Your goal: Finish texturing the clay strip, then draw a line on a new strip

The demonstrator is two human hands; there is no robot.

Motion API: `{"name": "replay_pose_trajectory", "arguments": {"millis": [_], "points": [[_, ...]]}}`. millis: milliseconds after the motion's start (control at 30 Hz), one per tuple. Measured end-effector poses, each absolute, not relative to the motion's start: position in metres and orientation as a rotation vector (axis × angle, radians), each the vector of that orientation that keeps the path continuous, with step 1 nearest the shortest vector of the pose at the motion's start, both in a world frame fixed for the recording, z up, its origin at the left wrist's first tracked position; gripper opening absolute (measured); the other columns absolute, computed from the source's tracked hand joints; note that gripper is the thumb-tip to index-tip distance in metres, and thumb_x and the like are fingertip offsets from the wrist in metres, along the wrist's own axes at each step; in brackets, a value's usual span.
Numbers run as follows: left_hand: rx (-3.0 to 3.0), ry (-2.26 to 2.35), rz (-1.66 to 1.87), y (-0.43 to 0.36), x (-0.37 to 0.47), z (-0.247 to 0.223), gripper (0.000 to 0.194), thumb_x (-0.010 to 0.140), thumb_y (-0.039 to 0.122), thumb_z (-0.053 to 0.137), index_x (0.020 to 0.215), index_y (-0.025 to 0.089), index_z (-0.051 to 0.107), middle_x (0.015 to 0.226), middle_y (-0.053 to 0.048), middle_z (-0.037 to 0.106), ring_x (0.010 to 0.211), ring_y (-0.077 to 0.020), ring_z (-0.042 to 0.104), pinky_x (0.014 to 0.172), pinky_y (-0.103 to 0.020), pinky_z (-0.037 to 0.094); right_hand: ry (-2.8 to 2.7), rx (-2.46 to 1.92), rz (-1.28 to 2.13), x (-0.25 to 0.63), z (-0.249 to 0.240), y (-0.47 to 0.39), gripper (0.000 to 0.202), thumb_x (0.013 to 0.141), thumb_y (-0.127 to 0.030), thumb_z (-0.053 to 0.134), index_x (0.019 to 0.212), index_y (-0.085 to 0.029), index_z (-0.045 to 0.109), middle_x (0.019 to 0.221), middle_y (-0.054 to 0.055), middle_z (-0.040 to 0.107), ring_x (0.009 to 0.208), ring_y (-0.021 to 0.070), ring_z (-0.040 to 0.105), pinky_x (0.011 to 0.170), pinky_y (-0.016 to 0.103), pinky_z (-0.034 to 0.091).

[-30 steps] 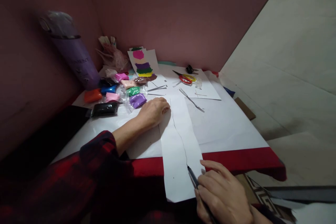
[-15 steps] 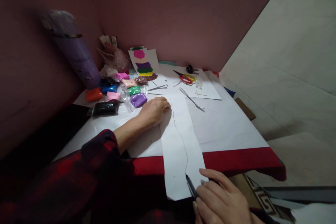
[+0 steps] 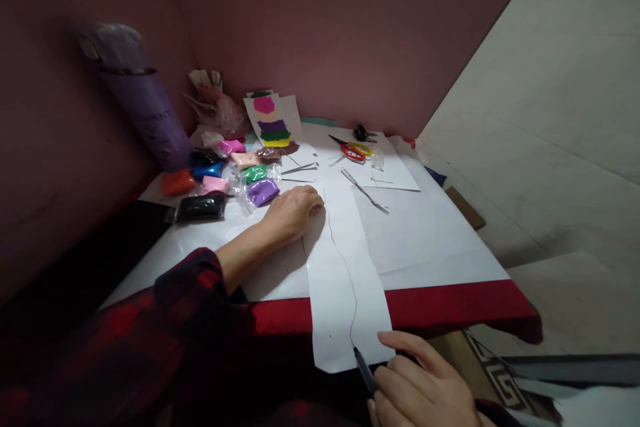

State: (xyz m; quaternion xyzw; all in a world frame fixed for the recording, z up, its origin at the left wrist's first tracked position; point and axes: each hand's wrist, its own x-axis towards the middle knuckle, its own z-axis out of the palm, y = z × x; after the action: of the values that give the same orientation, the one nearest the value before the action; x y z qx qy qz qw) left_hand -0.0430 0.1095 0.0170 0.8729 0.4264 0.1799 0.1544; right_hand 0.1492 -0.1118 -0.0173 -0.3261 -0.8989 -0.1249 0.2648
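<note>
Long white paper strip [image 3: 333, 300] bears the fisted left hand [image 3: 294, 213] far left; near right, the right hand [image 3: 420, 383] pinches a slim dark pen [image 3: 364, 369].

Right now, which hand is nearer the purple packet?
Left. The left hand is just right of the purple packet; the right hand is much farther off, holding the pen at the near end of the paper strip.

Your left hand [image 3: 295, 213]: back up, fingers curled under | Your left forearm [image 3: 245, 257]: slanting in from lower left, bare near the wrist | Your right hand [image 3: 425, 380]: low — fingers bent, closed in a grip — one finger extended
</note>
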Motion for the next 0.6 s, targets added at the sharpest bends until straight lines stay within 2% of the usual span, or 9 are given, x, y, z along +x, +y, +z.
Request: {"name": "replay_pose_trajectory", "arguments": {"millis": [167, 267, 433, 500, 600], "points": [[2.534, 1.239, 0.507, 0.109, -0.043, 0.017, 0.028, 0.084, 0.012, 0.045, 0.086, 0.018, 0.071, 0.106, -0.009, 0.067, 0.100, -0.0244, 0.060, 0.082, -0.034, 0.046, -2.410, -0.844, -0.339, 0.150, -0.014, -0.112, 0.029, 0.084, -0.002, 0.047, 0.062, -0.020, 0.054, 0.052, -0.006, 0.056, 0.045, 0.0081, 0.045, 0.090, 0.033, 0.054], [2.529, 1.243, 0.503, 0.109, -0.043, 0.017, 0.027, 0.084, 0.012, 0.045, 0.086, 0.018, 0.071, 0.106, -0.008, 0.067, 0.100, -0.0241, 0.060, 0.081, -0.034, 0.047, -2.400, -0.829, -0.326, 0.149, -0.014, -0.112, 0.035, 0.087, -0.002, 0.045, 0.059, -0.020, 0.052, 0.049, -0.007, 0.053, 0.043, 0.0077, 0.043, 0.088, 0.031, 0.055], [2.518, 1.258, 0.535, 0.108, -0.043, 0.017, 0.028, 0.084, 0.012, 0.045, 0.087, 0.019, 0.071, 0.106, -0.008, 0.067, 0.100, -0.0241, 0.060, 0.081, -0.034, 0.048, -2.294, -0.861, -0.150, 0.146, -0.007, -0.106, 0.045, 0.090, -0.005, 0.046, 0.048, -0.021, 0.040, 0.039, -0.009, 0.039, 0.035, 0.0071, 0.035, 0.070, 0.023, 0.057], [2.522, 1.244, 0.551, 0.108, -0.043, 0.016, 0.028, 0.085, 0.013, 0.044, 0.088, 0.019, 0.071, 0.107, -0.008, 0.067, 0.100, -0.0242, 0.060, 0.081, -0.034, 0.048, -2.201, -0.888, -0.018, 0.148, 0.006, -0.103, 0.041, 0.089, -0.008, 0.049, 0.051, -0.024, 0.046, 0.038, -0.009, 0.040, 0.033, 0.0081, 0.038, 0.060, 0.021, 0.056], [2.544, 1.226, 0.538, 0.109, -0.044, 0.015, 0.029, 0.085, 0.013, 0.044, 0.087, 0.019, 0.072, 0.105, -0.009, 0.068, 0.096, -0.0237, 0.061, 0.079, -0.034, 0.048, -2.104, -1.030, 0.028, 0.154, 0.034, -0.098, 0.026, 0.085, -0.009, 0.056, 0.067, -0.028, 0.060, 0.044, -0.006, 0.050, 0.041, 0.0133, 0.053, 0.052, 0.025, 0.055]]}}
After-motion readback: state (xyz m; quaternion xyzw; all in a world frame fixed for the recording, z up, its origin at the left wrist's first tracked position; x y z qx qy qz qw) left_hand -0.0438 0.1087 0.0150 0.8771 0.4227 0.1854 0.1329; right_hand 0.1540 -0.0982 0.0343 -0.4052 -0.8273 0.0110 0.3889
